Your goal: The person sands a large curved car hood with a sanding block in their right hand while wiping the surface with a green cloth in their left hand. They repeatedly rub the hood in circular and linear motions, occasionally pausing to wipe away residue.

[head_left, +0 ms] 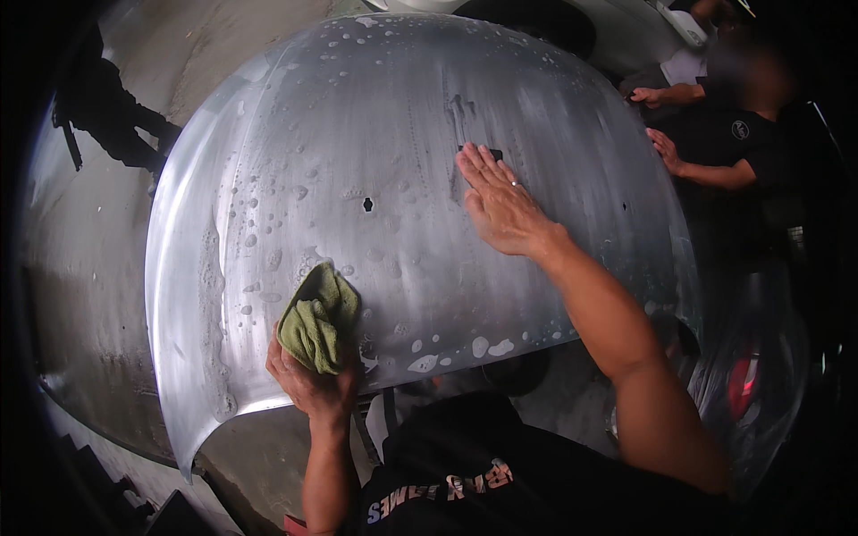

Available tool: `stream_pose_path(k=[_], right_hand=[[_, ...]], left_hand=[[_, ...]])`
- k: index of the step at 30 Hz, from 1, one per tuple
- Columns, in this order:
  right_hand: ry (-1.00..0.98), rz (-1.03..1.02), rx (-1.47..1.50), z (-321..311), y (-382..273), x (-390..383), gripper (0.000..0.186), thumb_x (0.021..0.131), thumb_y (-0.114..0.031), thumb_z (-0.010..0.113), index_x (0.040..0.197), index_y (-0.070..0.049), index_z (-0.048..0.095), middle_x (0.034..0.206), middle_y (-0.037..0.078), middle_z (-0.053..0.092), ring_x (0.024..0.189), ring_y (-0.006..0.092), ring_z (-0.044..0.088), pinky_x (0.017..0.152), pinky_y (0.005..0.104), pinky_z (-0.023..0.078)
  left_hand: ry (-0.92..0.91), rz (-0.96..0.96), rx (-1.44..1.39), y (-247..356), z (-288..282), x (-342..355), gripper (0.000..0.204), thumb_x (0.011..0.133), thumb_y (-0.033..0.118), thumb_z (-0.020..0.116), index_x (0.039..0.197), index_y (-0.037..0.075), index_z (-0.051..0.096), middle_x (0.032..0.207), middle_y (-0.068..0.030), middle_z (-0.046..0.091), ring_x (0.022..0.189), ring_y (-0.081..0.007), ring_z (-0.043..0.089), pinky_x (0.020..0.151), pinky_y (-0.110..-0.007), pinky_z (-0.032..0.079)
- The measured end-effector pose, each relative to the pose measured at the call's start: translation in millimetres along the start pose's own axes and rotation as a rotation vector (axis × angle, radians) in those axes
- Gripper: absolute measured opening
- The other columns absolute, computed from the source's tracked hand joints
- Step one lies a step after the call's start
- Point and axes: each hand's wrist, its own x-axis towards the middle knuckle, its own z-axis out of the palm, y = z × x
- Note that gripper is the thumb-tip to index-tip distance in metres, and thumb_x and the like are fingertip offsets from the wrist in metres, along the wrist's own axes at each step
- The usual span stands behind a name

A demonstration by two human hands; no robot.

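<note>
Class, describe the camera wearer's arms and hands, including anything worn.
The left hand and right hand are ungloved, forearms bare. The black shirt, with printed lettering, leaves the right elbow bare. A bright speck on the right hand is too small to identify.

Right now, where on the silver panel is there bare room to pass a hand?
The silver panel looks free between the right grip and the co-worker's hand, and fairly free between the right grip and green cloth. Lower left is crowded: left grip, cloth, wet spots.
</note>
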Motion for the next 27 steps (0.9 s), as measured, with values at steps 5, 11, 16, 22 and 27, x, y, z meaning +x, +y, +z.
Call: stream_pose_path(k=[5,11,16,22,27], right_hand=[[0.019,0.062,-0.053,-29,11,45,0.064,0.109,-0.029,0.027,0.168,-0.005,0.020,0.177,0.012,0.015,0.163,0.0285,0.011,0.135,0.0440,0.011],[0.015,0.057,0.062,-8,7,18,0.065,0.109,-0.030,0.027,0.168,-0.005,0.020,0.177,0.013,0.015,0.163,0.0293,0.011,0.135,0.0434,0.011],[0.008,0.143,-0.013,-34,17,65,0.064,0.109,-0.028,0.026,0.168,-0.004,0.020,0.177,0.013,0.013,0.163,0.0303,0.011,0.135,0.0449,0.011],[0.010,0.086,0.057,-13,10,25,0.063,0.110,-0.029,0.025,0.167,-0.004,0.023,0.176,0.013,0.016,0.163,0.0297,0.011,0.135,0.0442,0.012],[0.043,0.141,0.047,-34,20,74,0.062,0.110,-0.028,0.026,0.167,-0.003,0.023,0.176,0.012,0.016,0.163,0.0300,0.011,0.134,0.0451,0.012]], left_hand=[[0.054,-0.008,-0.028,7,6,9,0.061,0.082,0.020,0.083,0.135,0.003,0.057,0.134,-0.0222,0.060,0.123,-0.0431,0.056,0.107,-0.052,0.041],[0.078,-0.025,0.010,8,6,10,0.062,0.082,0.021,0.083,0.135,0.002,0.057,0.131,-0.0216,0.062,0.122,-0.0426,0.058,0.106,-0.052,0.041],[0.109,0.011,0.000,12,8,12,0.059,0.083,0.021,0.082,0.133,0.000,0.060,0.128,-0.0200,0.065,0.120,-0.0398,0.060,0.105,-0.050,0.041],[0.110,-0.038,0.003,11,4,11,0.055,0.085,0.018,0.080,0.133,0.000,0.061,0.128,-0.0186,0.067,0.120,-0.0381,0.061,0.106,-0.049,0.040],[0.156,-0.038,-0.017,13,12,17,0.055,0.085,0.020,0.081,0.133,0.001,0.062,0.128,-0.0174,0.067,0.119,-0.0377,0.061,0.106,-0.049,0.040]])
